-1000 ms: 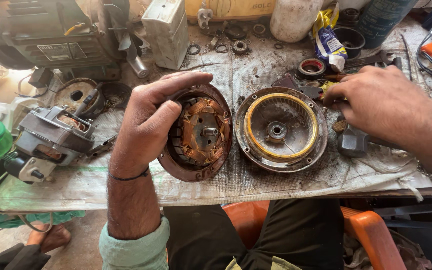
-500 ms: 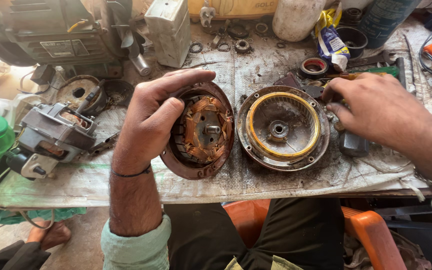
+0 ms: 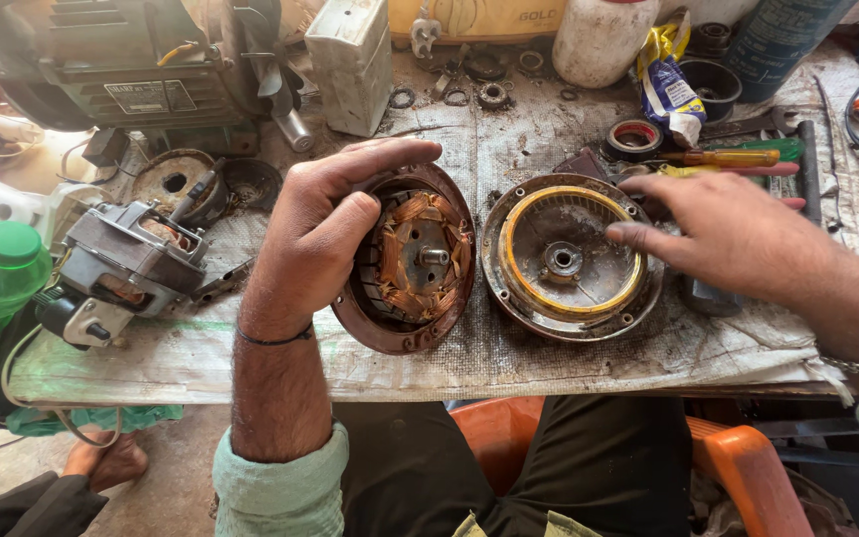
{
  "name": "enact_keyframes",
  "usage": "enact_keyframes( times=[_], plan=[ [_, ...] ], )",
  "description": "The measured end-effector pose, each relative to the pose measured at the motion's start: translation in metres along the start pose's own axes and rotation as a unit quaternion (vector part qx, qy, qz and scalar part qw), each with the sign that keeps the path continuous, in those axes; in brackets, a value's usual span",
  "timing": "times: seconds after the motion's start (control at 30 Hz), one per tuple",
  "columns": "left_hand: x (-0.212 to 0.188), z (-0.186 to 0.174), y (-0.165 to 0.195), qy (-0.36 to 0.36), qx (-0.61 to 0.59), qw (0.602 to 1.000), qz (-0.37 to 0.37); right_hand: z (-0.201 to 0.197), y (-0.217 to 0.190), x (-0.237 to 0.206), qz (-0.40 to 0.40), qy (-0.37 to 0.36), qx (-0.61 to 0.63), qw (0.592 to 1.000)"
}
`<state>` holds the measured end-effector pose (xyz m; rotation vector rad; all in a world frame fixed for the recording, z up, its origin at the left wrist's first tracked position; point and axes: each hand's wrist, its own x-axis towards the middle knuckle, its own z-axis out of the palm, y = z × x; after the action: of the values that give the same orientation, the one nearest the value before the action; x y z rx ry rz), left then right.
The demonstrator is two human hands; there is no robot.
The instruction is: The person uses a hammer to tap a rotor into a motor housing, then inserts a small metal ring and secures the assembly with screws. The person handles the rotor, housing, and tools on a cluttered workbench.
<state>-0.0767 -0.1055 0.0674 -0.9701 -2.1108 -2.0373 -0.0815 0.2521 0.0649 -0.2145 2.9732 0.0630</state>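
— Cluttered and greasy, that desk (image 3: 549, 348): a grimy cloth, washers, a motor (image 3: 126, 264) at nine o'clock. What's the left hand (image 3: 315, 234) got?

— It grips the rim of the round stator plate (image 3: 415, 261) at centre, tipping it up on edge, copper windings facing us. Looks heavy and stiff, likely oily; the rim is the safe hold, since the windings could be damaged.

— And the right hand (image 3: 738, 234)?

— Released, fingers spread over the three o'clock edge of the yellow-ringed cover (image 3: 564, 264), which lies flat. Whether a fingertip touches it, I can't tell. The plate's back is hidden.
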Motion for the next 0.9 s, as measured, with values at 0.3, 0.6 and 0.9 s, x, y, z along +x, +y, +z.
enact_keyframes(
  times=[0.3, 0.6, 0.9],
  plan=[
    [0.0, 0.0, 0.0, 0.002, 0.027, 1.0, 0.009, -0.007, 0.001, -0.01, 0.056, -0.02, 0.095, 0.994],
    [0.001, 0.0, -0.001, 0.002, 0.033, 0.999, 0.014, 0.018, 0.015, -0.046, 0.09, -0.035, 0.293, 0.951],
    [0.0, -0.001, 0.0, -0.001, 0.024, 1.0, 0.016, 0.061, -0.03, -0.1, -0.004, 0.08, 0.645, 0.76]
  ],
)
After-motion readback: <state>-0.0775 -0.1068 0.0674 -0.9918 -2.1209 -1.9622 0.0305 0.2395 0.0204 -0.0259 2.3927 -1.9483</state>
